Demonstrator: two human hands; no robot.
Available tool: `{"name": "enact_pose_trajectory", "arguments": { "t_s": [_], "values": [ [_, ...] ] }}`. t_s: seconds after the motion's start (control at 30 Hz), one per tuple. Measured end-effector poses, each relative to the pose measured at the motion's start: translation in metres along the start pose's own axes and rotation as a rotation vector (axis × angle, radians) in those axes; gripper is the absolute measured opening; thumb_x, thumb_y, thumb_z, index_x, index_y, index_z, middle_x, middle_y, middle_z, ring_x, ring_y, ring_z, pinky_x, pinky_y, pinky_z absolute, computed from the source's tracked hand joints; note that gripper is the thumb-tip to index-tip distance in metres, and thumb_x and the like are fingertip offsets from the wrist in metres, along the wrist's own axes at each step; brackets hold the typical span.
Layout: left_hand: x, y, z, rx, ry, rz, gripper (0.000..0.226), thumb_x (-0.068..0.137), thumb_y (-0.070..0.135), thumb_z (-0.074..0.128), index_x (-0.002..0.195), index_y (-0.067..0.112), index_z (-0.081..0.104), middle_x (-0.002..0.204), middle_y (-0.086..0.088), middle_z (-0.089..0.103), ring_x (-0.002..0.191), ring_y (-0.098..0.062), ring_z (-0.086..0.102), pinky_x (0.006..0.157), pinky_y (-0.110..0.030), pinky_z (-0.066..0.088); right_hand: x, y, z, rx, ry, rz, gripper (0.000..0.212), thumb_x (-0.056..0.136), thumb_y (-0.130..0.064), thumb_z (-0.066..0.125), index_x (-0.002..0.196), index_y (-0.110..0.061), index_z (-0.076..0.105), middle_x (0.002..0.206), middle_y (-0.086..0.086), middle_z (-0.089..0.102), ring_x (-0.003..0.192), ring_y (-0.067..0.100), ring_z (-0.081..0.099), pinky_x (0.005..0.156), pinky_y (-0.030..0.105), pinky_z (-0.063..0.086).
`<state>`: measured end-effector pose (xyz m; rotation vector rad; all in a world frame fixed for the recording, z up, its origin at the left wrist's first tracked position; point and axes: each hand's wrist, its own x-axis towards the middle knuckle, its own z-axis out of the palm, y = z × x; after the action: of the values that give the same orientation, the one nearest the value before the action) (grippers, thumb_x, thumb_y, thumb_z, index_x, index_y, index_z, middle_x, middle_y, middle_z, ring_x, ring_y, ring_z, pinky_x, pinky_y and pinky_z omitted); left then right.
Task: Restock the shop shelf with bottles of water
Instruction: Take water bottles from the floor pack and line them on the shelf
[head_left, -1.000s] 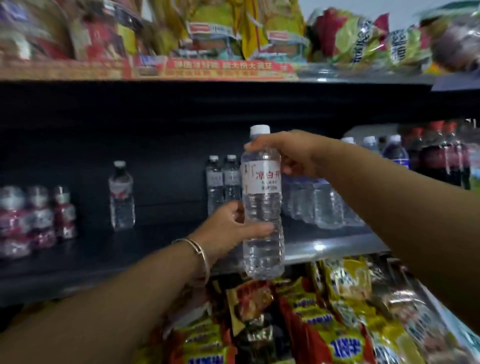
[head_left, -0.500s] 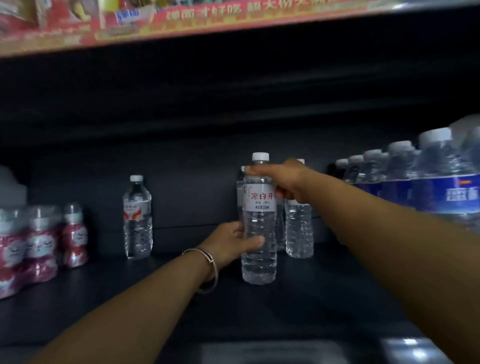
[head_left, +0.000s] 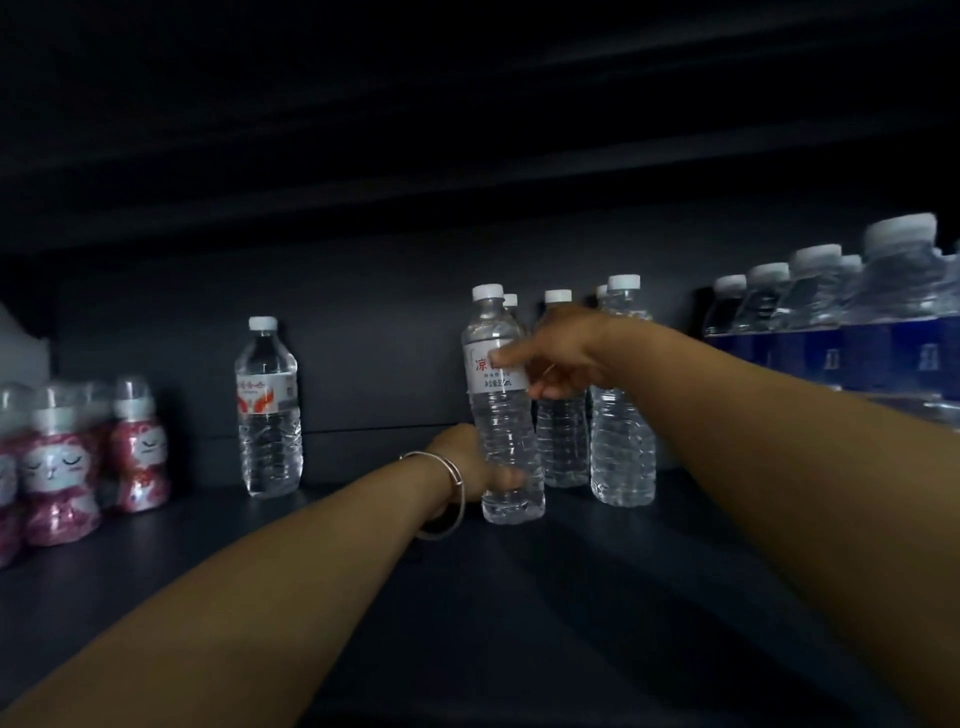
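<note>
The left hand (head_left: 470, 462) holds the lower body of a clear water bottle (head_left: 503, 410), fingers wrapped round it just above its base, a thin bangle (head_left: 448, 491) on the wrist behind. The bottle stands upright on the dark shelf (head_left: 519, 597). Higher up the same bottle, the right hand (head_left: 563, 356) touches the white label, one finger laid across it and the others loosely curled beside it; whether it truly grips cannot be told. Just behind and to the right of the held bottle stand more clear water bottles (head_left: 622, 415), close together. Further right runs a row of blue-labelled bottles (head_left: 841, 332). Well to the left of the grip stands a single bottle (head_left: 268, 410) with a red-marked label, and beyond it a cluster of small red bottles (head_left: 60, 467).
</note>
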<state>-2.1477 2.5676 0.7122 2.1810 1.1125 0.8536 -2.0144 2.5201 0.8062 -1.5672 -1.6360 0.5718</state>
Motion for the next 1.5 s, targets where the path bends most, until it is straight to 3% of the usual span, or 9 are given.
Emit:
{"name": "enact_pose_trajectory", "arguments": {
  "t_s": [0.1,0.3,0.5,0.57,0.77,0.9,1.17,1.33,1.5],
  "values": [
    [0.01,0.0,0.001,0.09,0.021,-0.024,0.028,0.08,0.013,0.071,0.107,0.011,0.064,0.113,-0.009,0.066,0.104,-0.024,0.063,0.096,-0.04,0.049,0.006,0.007,0.001,0.02,0.036,0.018,0.018,0.085,-0.015,0.067,0.096,-0.002,0.06,0.084,0.01,0.063,0.063,0.015,0.057,0.055,0.022,0.051],
    [0.02,-0.001,0.004,0.157,0.017,-0.033,0.031,0.083,0.013,0.068,0.113,0.01,0.062,0.116,-0.007,0.064,0.107,-0.025,0.061,0.098,-0.04,0.047,0.009,0.017,0.006,0.054,0.076,0.023,0.027,0.087,-0.005,0.063,0.111,0.005,0.056,0.106,0.022,0.065,0.081,0.028,0.065,0.068,0.036,0.058],
    [0.026,-0.002,0.008,0.165,0.02,-0.037,0.033,0.084,0.012,0.066,0.116,0.008,0.058,0.119,-0.012,0.062,0.11,-0.028,0.059,0.099,-0.043,0.046,0.005,0.021,0.013,0.076,0.103,0.036,0.003,0.09,0.005,0.055,0.092,0.005,0.056,0.106,0.022,0.063,0.094,0.033,0.067,0.077,0.036,0.058],
    [0.026,0.0,0.009,0.19,0.02,-0.034,0.034,0.085,0.012,0.066,0.118,0.007,0.058,0.121,-0.012,0.061,0.111,-0.028,0.058,0.099,-0.042,0.046,0.003,0.023,0.015,0.088,0.119,0.034,0.008,0.091,0.007,0.05,0.086,0.003,0.054,0.105,0.022,0.064,0.091,0.03,0.067,0.077,0.034,0.057],
    [0.025,0.007,0.011,0.38,0.044,-0.023,0.039,0.088,0.018,0.062,0.124,0.005,0.053,0.124,-0.012,0.059,0.113,-0.03,0.056,0.096,-0.033,0.046,-0.004,0.029,0.018,0.045,0.087,0.044,0.025,0.095,0.008,0.04,0.116,0.003,0.051,0.095,0.016,0.059,0.091,0.026,0.064,0.085,0.036,0.056],
    [0.018,0.014,0.01,0.482,0.031,-0.046,0.041,0.089,0.024,0.062,0.124,0.004,0.053,0.124,-0.014,0.059,0.112,-0.032,0.057,0.094,-0.035,0.045,-0.016,0.033,0.018,-0.07,0.093,0.035,0.037,0.092,0.012,0.041,0.127,0.002,0.048,0.113,0.023,0.059,0.101,0.032,0.063,0.09,0.04,0.053],
    [-0.034,0.042,-0.002,0.578,0.019,0.01,0.045,0.088,0.027,0.061,0.129,0.01,0.052,0.129,-0.009,0.056,0.116,-0.026,0.054,0.101,-0.034,0.042,-0.073,0.031,0.016,-0.597,0.182,-0.116,0.043,0.096,-0.011,0.046,0.138,-0.009,0.043,0.137,0.015,0.048,0.121,0.03,0.049,0.103,0.037,0.042],
    [-0.102,0.068,0.003,0.43,0.155,0.186,0.047,0.087,0.021,0.061,0.131,0.01,0.046,0.135,-0.008,0.05,0.119,-0.025,0.05,0.092,-0.025,0.038,-0.146,0.03,0.024,-0.817,0.242,-0.113,0.057,0.094,-0.024,0.052,0.146,-0.018,0.03,0.142,0.013,0.044,0.129,0.032,0.042,0.105,0.038,0.038],
    [-0.188,0.072,0.038,0.301,0.231,0.424,0.058,0.086,0.018,0.062,0.137,0.009,0.035,0.14,-0.011,0.038,0.13,-0.026,0.035,0.107,-0.031,0.029,-0.244,0.046,0.043,-0.991,0.413,-0.13,0.069,0.092,-0.031,0.054,0.15,-0.022,0.017,0.154,0.004,0.027,0.135,0.031,0.032,0.106,0.045,0.03]
  ]
}}
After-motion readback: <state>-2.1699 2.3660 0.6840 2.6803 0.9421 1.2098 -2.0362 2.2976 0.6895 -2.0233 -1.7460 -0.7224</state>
